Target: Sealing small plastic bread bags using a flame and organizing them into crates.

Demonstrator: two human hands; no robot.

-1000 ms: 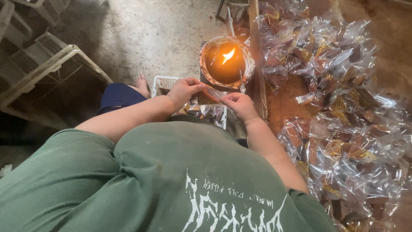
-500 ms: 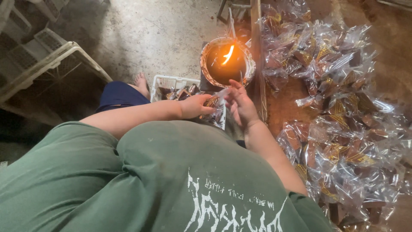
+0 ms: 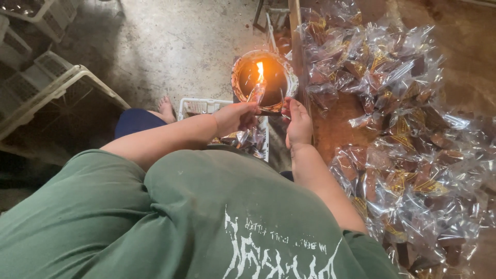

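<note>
A big heap of clear cellophane packets with brown pieces and gold-yellow labels (image 3: 403,134) sprawls across the brown surface on the right. Left, white plastic crates (image 3: 57,88) sit on grey concrete floor (image 3: 170,46). Centre, a round oil lamp bowl with an orange flame (image 3: 263,77). The left hand (image 3: 235,118) pinches a small clear cellophane packet (image 3: 257,93) up at the flame; the right hand (image 3: 298,123), just beside it, grips the packet's other edge.
</note>
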